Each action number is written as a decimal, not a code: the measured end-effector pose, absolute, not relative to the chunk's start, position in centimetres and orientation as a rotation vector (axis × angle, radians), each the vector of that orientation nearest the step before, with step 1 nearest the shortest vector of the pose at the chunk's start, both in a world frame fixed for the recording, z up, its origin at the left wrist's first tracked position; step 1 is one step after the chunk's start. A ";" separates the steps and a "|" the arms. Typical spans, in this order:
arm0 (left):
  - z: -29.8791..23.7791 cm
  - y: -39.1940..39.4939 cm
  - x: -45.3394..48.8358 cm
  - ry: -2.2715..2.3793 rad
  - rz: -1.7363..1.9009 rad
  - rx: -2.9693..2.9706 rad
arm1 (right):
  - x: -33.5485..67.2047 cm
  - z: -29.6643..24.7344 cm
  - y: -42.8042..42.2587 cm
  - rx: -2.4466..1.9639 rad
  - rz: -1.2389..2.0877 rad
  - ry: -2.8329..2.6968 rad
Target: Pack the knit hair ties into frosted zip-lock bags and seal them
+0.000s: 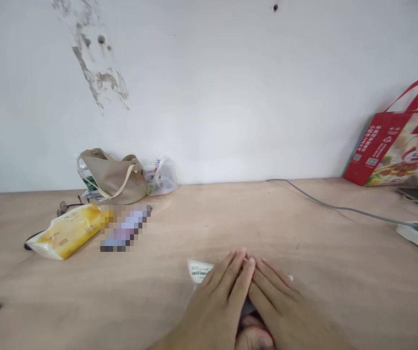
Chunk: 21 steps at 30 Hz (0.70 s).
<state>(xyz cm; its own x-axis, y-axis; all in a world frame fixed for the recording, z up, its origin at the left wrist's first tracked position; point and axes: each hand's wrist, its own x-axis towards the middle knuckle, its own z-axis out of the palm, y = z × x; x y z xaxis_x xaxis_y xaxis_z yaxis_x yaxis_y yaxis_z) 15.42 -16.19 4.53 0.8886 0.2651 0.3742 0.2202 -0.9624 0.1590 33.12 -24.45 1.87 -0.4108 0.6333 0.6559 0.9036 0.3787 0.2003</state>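
Here the thin white flat packet with a printed barcode label lies low in the middle of the frame on the pale wooden tabletop, mostly covered by both hands. It looks light, limp and probably slick, more like a film mailer than a stiff card, so it would likely bend and slide rather than lift as a board. The labelled corner poking out at the left is the freest place to take hold. The left hand lies palm down with fingers straight and close together. The right hand does the same, and the fingertips of the two meet over the packet; neither pinches anything. Something dark shows between the wrists at the bottom edge, too blurred to identify. Well apart, at middle left, sit a yellow plastic tissue pack and a beige fabric shoulder bag; a red paper gift bag stands at the right edge.
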 end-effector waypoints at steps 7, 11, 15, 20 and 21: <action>2.3 -15.2 16.8 0.686 0.350 2.861 | 32.7 -1.4 -22.7 -1.626 -0.599 -1.990; 2.7 -15.9 17.4 0.705 0.362 2.846 | 32.4 -0.5 -23.0 -1.566 -0.419 -2.078; 1.6 -16.6 17.3 0.666 0.472 2.858 | 32.2 -0.3 -23.4 -1.487 -0.225 -2.163; 0.1 -16.3 16.0 0.629 0.535 2.819 | 32.3 -1.1 -23.8 -1.479 -0.081 -2.192; 0.0 -16.2 15.8 0.631 0.524 2.811 | 32.2 -1.3 -23.8 -1.510 -0.039 -2.175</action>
<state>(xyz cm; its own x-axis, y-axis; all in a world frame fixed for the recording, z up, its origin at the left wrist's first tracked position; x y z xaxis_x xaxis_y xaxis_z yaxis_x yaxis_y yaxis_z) 15.79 -16.17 -0.03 0.8450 0.4469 0.2938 0.3713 -0.8856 0.2792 32.22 -23.80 -1.30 -0.2691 0.8737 0.4052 0.8876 0.3883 -0.2479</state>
